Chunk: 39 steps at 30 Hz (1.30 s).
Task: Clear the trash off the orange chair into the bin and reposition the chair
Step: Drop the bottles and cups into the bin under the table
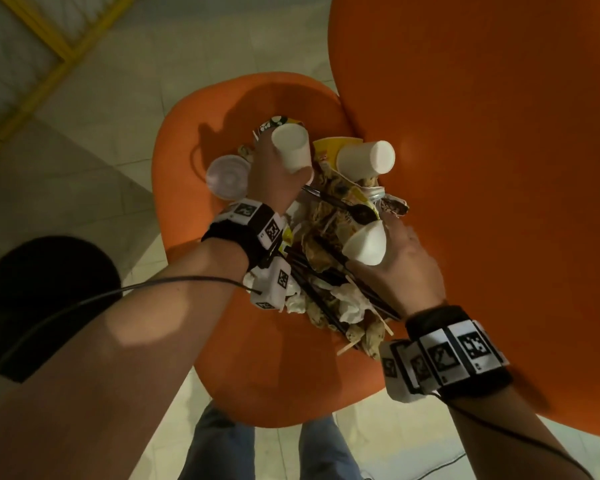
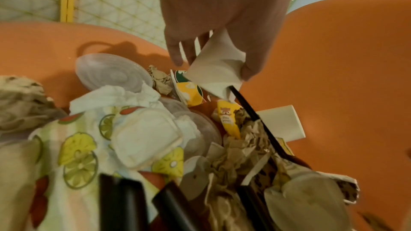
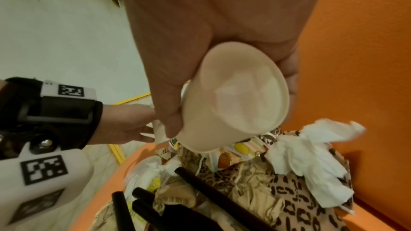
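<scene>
The orange chair (image 1: 264, 382) fills most of the head view, its seat at the centre and its tall back (image 1: 482, 168) rising from 12 to 4 o'clock. A heap of trash (image 1: 329, 271) lies on the seat against the back: crumpled brown paper, leopard-print wrappers, fruit-print paper, white tissues (image 3: 311, 157) and black straws (image 1: 312, 292) (one straw juts up toward the left hand in the left wrist view). At about 10 o'clock of the heap a clear plastic lid (image 1: 228, 177) lies flat on the seat. At 1 o'clock a white paper cup (image 1: 364, 161) lies tipped on its side on top of the heap, its base toward the chair back.

The left hand (image 1: 274, 174) is over the far end of the heap with fingers and thumb curled round a second white cup (image 1: 291, 148), which looks squashed in the left wrist view and has its base toward the camera in the head view. The right hand (image 1: 406, 265), at 4 o'clock of the heap, grips a third white cup (image 1: 366, 244) between thumb and curled fingers, its open mouth toward the right wrist camera. The two hands are well apart.
</scene>
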### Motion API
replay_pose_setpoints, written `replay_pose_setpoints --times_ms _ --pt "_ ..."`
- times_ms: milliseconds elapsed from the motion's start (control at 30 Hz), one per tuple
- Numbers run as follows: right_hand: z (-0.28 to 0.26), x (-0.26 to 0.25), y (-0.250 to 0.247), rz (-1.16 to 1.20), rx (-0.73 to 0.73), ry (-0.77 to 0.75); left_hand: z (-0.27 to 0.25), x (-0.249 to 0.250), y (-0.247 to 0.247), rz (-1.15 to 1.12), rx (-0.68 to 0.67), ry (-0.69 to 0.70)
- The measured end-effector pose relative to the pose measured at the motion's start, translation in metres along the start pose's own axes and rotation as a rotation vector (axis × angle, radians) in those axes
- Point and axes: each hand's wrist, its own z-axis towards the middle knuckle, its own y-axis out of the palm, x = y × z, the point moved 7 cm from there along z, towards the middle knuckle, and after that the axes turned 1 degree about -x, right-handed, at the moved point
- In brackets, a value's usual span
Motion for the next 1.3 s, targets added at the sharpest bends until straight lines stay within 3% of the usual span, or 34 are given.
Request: replay_pose_setpoints --times_ms 400,500,600,700,800,1000,1133,1300 --pt "-0.003 -0.046 0.0 0.207 0.01 -0.235 -0.08 0.043 -0.083 -0.383 0.307 0.132" --pt "-0.015 -0.076 0.013 0.294 -0.021 -0.29 -0.125 0.024 -0.119 -0.471 0.443 0.105" --pt "-0.038 -0.118 0.048 0.37 -0.117 -0.355 -0.182 -0.027 -0.155 -0.554 0.545 -0.019" --pt "-0.074 -0.164 0.101 0.418 -0.236 -0.437 -0.257 -0.107 -0.191 -0.617 0.647 -0.238" --pt "-0.119 -0.211 0.176 0.397 -0.456 -0.504 -0.343 -0.191 -0.221 -0.654 0.745 -0.492" --pt "-0.249 -0.298 0.361 0.234 -0.816 -0.555 -0.539 -0.351 -0.289 -0.787 1.128 -0.888" --pt "-0.342 -0.339 0.476 0.111 -0.945 -0.551 -0.641 -0.445 -0.326 -0.845 1.208 -1.103" --pt "-0.43 -0.371 0.595 0.06 -1.001 -0.511 -0.699 -0.528 -0.373 -0.87 1.222 -1.24"
